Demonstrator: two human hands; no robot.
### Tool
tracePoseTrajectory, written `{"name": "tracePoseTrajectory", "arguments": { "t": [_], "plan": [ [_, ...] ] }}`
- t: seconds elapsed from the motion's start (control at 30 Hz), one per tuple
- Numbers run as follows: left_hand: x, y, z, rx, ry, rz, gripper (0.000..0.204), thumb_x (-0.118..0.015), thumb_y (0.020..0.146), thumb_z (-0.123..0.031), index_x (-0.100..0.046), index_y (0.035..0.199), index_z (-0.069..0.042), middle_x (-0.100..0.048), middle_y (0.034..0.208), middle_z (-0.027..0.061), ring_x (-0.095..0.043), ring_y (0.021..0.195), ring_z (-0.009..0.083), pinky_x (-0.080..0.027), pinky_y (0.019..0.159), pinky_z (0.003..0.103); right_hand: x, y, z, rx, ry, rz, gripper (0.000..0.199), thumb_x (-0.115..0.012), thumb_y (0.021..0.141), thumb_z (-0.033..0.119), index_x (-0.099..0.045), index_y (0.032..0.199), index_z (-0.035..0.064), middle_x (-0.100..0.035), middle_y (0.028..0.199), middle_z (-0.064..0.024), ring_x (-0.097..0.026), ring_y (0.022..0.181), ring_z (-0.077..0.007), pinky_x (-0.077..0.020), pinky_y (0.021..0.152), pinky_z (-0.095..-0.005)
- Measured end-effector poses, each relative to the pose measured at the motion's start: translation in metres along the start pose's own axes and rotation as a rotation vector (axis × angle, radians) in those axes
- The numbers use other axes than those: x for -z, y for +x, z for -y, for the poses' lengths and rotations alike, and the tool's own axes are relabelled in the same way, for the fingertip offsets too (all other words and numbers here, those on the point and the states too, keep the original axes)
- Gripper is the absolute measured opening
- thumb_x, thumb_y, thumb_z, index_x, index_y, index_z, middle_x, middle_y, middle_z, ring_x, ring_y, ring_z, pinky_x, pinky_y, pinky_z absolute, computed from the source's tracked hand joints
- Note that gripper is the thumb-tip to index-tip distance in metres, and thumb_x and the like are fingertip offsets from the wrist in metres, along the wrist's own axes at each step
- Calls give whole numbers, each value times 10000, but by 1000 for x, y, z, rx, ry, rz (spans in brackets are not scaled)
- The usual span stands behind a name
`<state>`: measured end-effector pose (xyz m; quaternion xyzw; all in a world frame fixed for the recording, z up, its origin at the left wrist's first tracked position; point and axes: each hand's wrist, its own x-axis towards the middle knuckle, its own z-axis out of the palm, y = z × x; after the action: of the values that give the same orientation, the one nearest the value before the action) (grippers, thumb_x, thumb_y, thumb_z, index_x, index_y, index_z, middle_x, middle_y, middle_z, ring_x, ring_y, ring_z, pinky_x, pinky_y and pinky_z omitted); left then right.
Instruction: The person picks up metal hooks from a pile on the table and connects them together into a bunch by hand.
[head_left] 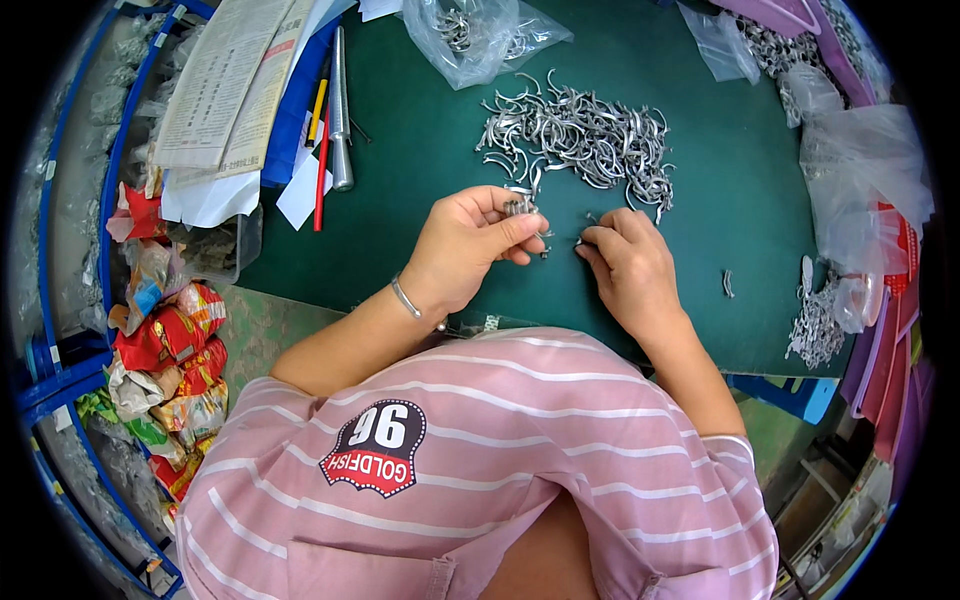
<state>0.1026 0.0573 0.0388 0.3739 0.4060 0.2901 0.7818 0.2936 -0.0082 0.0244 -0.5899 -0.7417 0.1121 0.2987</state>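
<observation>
My left hand [462, 245] is closed around a small bunch of silver curved metal pieces [520, 207], some of which stick out past the thumb and fingers. To its right, my right hand [638, 268] pinches a small silver metal piece [580, 241], mostly hidden by the fingertips. The hands are a short way apart, low over the green table [420, 130]. Just beyond them spreads a loose pile of similar curved silver pieces [580, 130], its near edge close to my left fingertips.
A clear plastic bag [470, 40] of metal pieces lies at the back. At left are a tapered metal rod [341, 110], a red pencil [322, 180] and papers [220, 90]. A small pair of pieces [728, 284] and a silver heap [818, 325] lie at right.
</observation>
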Motion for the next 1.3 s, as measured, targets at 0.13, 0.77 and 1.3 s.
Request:
{"name": "tracePoseTrajectory", "arguments": {
  "t": [0.13, 0.77, 1.3],
  "plan": [
    [-1, -2, 8, -64, 70, 17, 143, -621, 802, -6, -579, 934, 29, -630, 845, 92, -619, 712, 131, -519, 635, 226, -1, -1, 4, -34, 34, -68, 139, -672, 677, -5, -582, 779, 24, -566, 777, -90, -551, 695, -273, -455, 605, -347],
    [-9, -5, 10, 148, -34, 135, 163, -642, 785, -3, -589, 936, 25, -610, 814, 63, -573, 683, 113, -472, 621, 217, -5, -15, 16, 291, 356, -179, 243, -644, 600, -81, -600, 826, -5, -610, 808, -108, -585, 665, -251, -483, 560, -312],
    [-16, -6, 12, -210, 158, 15, 216, -676, 737, 44, -592, 935, 43, -618, 842, 73, -581, 722, 102, -495, 632, 222, 8, -2, 0, -236, 130, 1, 60, -647, 752, 40, -601, 772, 7, -575, 771, -98, -576, 672, -248, -458, 571, -309]
  ]
}}
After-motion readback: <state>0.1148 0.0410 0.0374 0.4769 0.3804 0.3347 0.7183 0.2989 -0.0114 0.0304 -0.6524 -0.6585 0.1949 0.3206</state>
